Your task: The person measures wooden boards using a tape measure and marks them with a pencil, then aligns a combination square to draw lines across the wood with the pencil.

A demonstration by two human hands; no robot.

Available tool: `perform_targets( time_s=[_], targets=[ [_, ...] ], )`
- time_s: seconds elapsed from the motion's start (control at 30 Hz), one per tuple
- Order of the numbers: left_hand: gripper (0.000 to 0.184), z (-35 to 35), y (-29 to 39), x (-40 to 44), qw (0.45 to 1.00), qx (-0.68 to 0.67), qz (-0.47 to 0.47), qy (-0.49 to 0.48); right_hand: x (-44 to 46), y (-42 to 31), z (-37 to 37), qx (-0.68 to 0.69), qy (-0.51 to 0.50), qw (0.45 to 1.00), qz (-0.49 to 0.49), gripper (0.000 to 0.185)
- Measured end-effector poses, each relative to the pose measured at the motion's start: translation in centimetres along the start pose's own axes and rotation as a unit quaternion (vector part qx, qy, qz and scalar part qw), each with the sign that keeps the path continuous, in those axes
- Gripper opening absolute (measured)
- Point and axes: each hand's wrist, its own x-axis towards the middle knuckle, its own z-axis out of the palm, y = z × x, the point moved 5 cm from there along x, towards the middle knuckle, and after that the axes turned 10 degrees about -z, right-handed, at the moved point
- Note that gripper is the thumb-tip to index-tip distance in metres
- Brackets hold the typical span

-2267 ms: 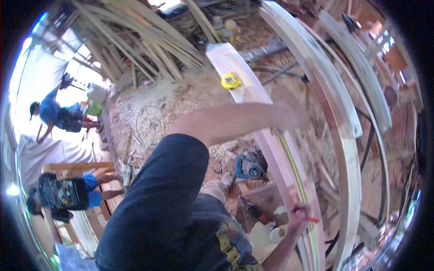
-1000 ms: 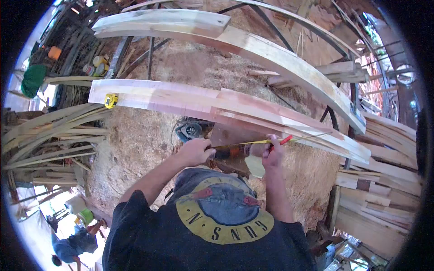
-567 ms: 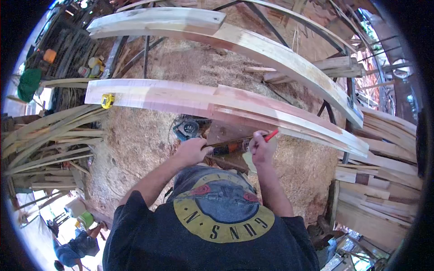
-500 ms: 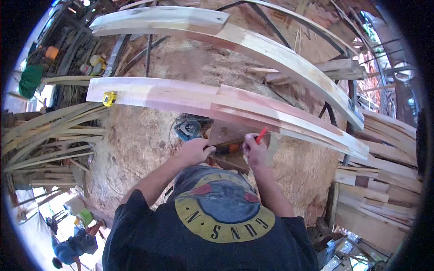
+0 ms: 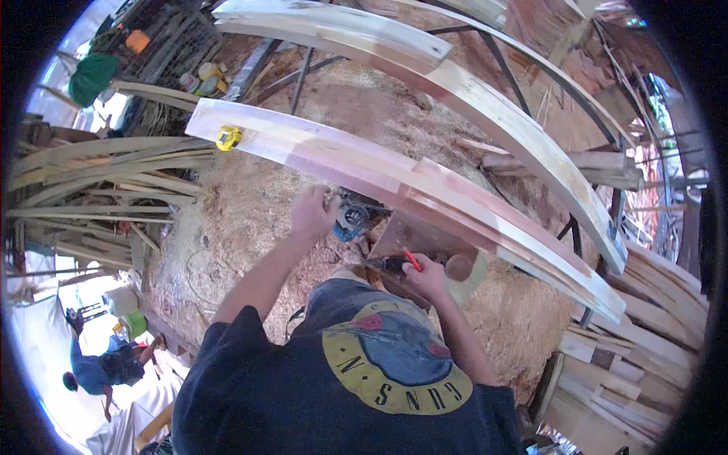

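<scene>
My right hand (image 5: 428, 279) is closed around a red pencil (image 5: 412, 260), whose end sticks up past the fingers. Below it lies a dark tool (image 5: 393, 265), partly hidden by the hand. My left hand (image 5: 313, 215) is stretched forward with thumb and fingers apart, holding nothing I can see. Just right of it is a blue and grey power tool (image 5: 352, 218); whether they touch I cannot tell. Ahead of both hands runs a long curved plank (image 5: 334, 155) with a second piece lying along its right part. A yellow tape measure (image 5: 228, 138) sits near the plank's left end.
Another curved beam (image 5: 485, 98) spans farther back on dark metal supports. Curved wood strips (image 5: 106, 178) are stacked at left, more boards (image 5: 614, 379) at right. A brown board (image 5: 432, 233) lies under the plank. Another person (image 5: 114, 368) is at lower left.
My left hand has moved forward and opened beside the power tool. My right hand still grips the red pencil, now lower relative to the plank. The view has shifted and turned.
</scene>
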Motion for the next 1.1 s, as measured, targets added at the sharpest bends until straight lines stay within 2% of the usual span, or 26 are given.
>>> perform_targets(
  time_s=[0.07,0.17,0.3,0.4,0.47,0.5,0.53,0.57,0.63,0.7,0.77,0.8,0.83,0.9,0.93,1.03,1.1],
  targets=[
    [0.025,-0.5,-3.3,3.2,0.984,0.094,0.070,0.132,-0.3,2.1,0.0,-0.015,0.025,1.000,0.011,0.041],
    [0.024,-1.9,-3.5,6.2,0.961,0.133,0.176,0.167,-0.5,5.9,0.8,-0.018,0.050,0.999,0.009,0.038],
    [0.024,0.1,-3.9,8.9,0.940,0.184,0.278,0.075,-1.3,6.2,0.8,-0.005,0.059,0.998,0.000,0.037],
    [0.027,1.0,-3.3,9.7,0.925,0.142,0.340,0.090,-1.4,4.7,0.7,-0.039,0.061,0.997,-0.017,0.036],
    [0.030,1.7,-4.1,10.0,0.930,0.130,0.339,0.056,-1.7,4.2,0.6,-0.027,0.080,0.996,-0.019,0.035],
    [0.031,2.1,-4.4,9.8,0.912,0.152,0.362,0.117,-1.5,4.0,0.6,-0.004,0.087,0.996,-0.023,0.035],
    [0.031,3.0,-5.1,10.5,0.936,0.128,0.318,0.078,-1.3,3.7,0.5,0.007,0.096,0.995,-0.021,0.035],
    [0.029,3.3,-5.8,10.6,0.927,0.105,0.338,0.121,-1.1,3.4,0.5,0.018,0.103,0.994,-0.019,0.036],
    [0.029,3.0,-5.4,10.5,0.938,0.114,0.308,0.108,-0.1,4.0,0.6,0.080,0.143,0.986,-0.010,0.035],
    [0.030,2.3,-4.2,9.3,0.929,0.098,0.333,0.125,-0.2,1.1,-2.0,0.080,0.163,0.983,0.020,0.034],
    [0.029,-0.4,-1.0,7.0,0.909,0.033,0.396,0.125,0.1,1.1,-3.2,0.056,0.214,0.975,-0.017,0.032],
    [0.026,-1.6,0.2,5.8,0.907,0.008,0.396,0.144,-0.2,1.1,-3.7,0.047,0.225,0.973,0.002,0.032],
    [0.027,-4.0,2.8,4.4,0.926,0.028,0.367,0.087,-0.5,1.2,-4.4,0.039,0.232,0.972,0.018,0.031],
    [0.028,-3.6,1.0,4.7,0.933,0.045,0.349,0.081,-1.4,2.4,-4.9,0.058,0.271,0.961,0.007,0.031],
    [0.030,-1.7,-1.7,6.9,0.924,0.036,0.358,0.130,-2.0,3.1,-4.7,0.068,0.285,0.956,-0.003,0.031],
    [0.038,-3.4,2.7,7.6,0.917,0.129,0.356,0.126,-3.9,5.5,-4.3,0.044,0.306,0.951,0.017,0.027],
    [0.043,-0.5,-2.0,12.3,0.914,0.144,0.373,0.068,-5.4,7.4,-4.5,0.023,0.308,0.950,0.050,0.029]
  ],
)
